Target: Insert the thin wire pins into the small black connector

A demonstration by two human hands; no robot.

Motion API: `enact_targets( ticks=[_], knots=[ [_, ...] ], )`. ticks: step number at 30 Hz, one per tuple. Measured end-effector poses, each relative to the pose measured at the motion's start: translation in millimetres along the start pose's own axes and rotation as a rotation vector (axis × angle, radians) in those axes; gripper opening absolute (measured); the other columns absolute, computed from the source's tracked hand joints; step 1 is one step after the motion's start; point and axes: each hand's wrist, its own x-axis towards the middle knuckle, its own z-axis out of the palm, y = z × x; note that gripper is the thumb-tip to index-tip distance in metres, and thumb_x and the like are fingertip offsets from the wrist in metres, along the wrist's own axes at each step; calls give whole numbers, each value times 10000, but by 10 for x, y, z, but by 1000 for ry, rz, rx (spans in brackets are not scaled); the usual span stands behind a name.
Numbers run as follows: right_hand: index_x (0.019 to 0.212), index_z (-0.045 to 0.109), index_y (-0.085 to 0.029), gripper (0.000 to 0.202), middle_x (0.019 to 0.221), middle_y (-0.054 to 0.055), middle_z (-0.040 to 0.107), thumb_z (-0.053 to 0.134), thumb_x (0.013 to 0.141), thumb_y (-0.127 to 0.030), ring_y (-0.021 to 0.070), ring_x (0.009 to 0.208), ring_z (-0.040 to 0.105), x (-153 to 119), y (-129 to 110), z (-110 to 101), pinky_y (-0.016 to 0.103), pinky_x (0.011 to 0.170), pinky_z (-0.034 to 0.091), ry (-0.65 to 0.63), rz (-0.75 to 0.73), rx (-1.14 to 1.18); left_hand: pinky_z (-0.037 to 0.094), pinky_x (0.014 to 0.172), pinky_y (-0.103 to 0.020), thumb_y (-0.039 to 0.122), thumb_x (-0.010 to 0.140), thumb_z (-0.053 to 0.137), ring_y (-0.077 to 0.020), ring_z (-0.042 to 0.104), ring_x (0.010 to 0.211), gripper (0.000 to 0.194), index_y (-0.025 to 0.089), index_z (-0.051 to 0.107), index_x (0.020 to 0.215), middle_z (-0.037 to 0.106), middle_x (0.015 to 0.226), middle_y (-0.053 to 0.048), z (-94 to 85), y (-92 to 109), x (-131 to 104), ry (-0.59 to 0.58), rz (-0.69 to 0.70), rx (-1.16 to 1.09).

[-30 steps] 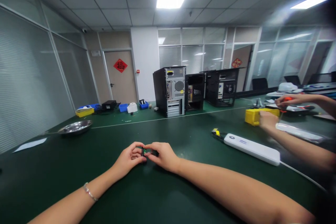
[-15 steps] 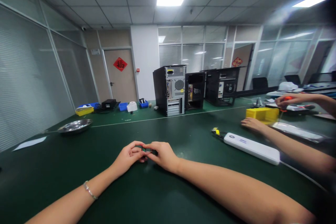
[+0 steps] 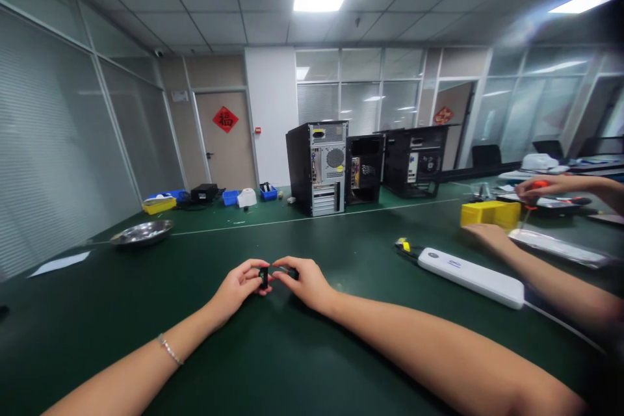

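Between the fingertips of my left hand (image 3: 244, 283) is a small dark piece with a bit of green (image 3: 264, 277), held over the green tabletop (image 3: 244, 364); its exact kind is too small to tell. Just to its right, my right hand (image 3: 307, 283) curls its thumb and forefinger towards the piece, with a narrow gap between. A small dark object (image 3: 293, 273) sits within the right hand's grip, mostly hidden by the fingers. Both forearms rest low over the table.
A white power strip (image 3: 470, 276) lies to the right. Beyond it a co-worker's hands hold a yellow bin (image 3: 490, 214) and an orange-handled screwdriver (image 3: 540, 184). Computer cases (image 3: 316, 169) stand at the back. A metal bowl (image 3: 141, 234) and paper (image 3: 59, 264) are left.
My right hand's fingertips have come away slightly from the small piece, which my left hand now holds more upright. The co-worker's near hand has shifted a little at the yellow bin.
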Motion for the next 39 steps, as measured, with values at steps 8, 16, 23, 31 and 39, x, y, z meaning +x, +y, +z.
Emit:
enact_targets(
  ticks=[8,16,23,31,39],
  knots=[
    [951,710,-219,193,880,14,727,573,875,-332,157,789,649,-2,-15,1,236,733,465,-41,-56,35,498,689,-293,309,726,693,-181,674,745,377,145,563,1039,689,882,-68,-39,-77,31,-21,28,30],
    [919,709,-219,158,864,6,729,571,874,-282,152,790,655,0,14,17,233,741,466,-37,-75,46,489,680,-291,288,718,686,-186,671,760,362,147,575,1032,683,906,-74,-41,-93,33,-29,20,100],
    [957,692,-222,156,904,5,726,572,865,-264,153,822,657,-8,-14,18,227,745,462,-81,-85,2,482,721,-296,356,782,643,-155,627,739,350,153,567,1056,662,858,-38,-34,-74,30,-47,38,99],
    [950,684,-225,186,932,-9,724,534,851,-179,131,826,653,-35,-58,-8,209,750,445,-169,-127,-29,451,637,-269,442,816,589,-134,556,639,384,137,616,1046,636,744,-16,-9,1,7,7,-1,140],
    [990,676,-228,210,927,-3,716,534,843,-180,130,802,640,-32,-29,3,204,731,436,-204,-156,-77,438,624,-269,454,796,592,-141,554,637,404,135,627,1042,648,741,-28,-39,-63,48,86,31,112]
  ],
)
